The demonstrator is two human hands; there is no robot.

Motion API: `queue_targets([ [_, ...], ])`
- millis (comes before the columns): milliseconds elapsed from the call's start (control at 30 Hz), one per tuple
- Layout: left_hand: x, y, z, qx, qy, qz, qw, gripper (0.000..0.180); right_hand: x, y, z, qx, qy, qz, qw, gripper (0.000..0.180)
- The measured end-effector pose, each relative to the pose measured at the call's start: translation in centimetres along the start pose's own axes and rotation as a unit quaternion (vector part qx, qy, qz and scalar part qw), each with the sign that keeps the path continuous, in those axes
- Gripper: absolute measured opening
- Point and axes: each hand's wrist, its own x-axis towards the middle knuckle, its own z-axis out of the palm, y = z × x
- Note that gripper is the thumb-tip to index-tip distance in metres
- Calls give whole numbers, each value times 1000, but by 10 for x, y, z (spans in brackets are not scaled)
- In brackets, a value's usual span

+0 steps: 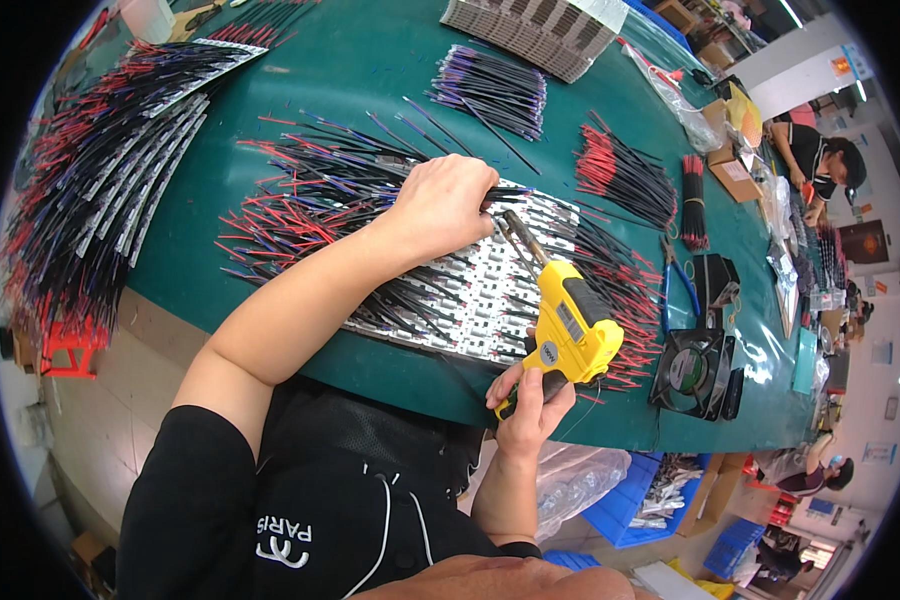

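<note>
A smooth green desk [300,90] spreads beneath both hands' fingers. Under the left hand [445,205] lies a flat white panel [485,285] of small boards. Its fingers curl inward; I cannot tell what they pinch, if anything. The right hand's [530,415] fingers wrap the handle of a yellow soldering gun [568,320], its slim metal tip near the left fingers. Thin wires [280,225], black with red ends, bristle left of them.

Yellow-and-black soldering gun [577,325], aslant over white boards [485,285], tip forward-left. Boards flat on the bench [355,75], fringed left and right with black, red, purple wires [295,230].
</note>
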Motion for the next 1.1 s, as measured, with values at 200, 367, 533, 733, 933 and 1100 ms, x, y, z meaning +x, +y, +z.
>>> queue_targets([
  [200,0,0,1,9,7,18,1000,26,2,0,-7,-10,-19,7,1000,37],
  [367,0,-1,0,13,-4,10,1000,26,0,-10,-6,88,16,10,996,27],
  [533,0,-4,2,10,15,28,999,23,-2,-11,-7,83,13,-12,996,29],
  [733,6,-2,-6,-5,-35,27,999,17,-6,-3,-10,49,13,3,999,36],
  [933,12,-8,-12,-29,-72,47,996,18,-7,0,-7,35,17,13,999,30],
  [1100,12,-5,-14,-20,-90,41,995,21,-7,5,-7,32,20,14,999,28],
])
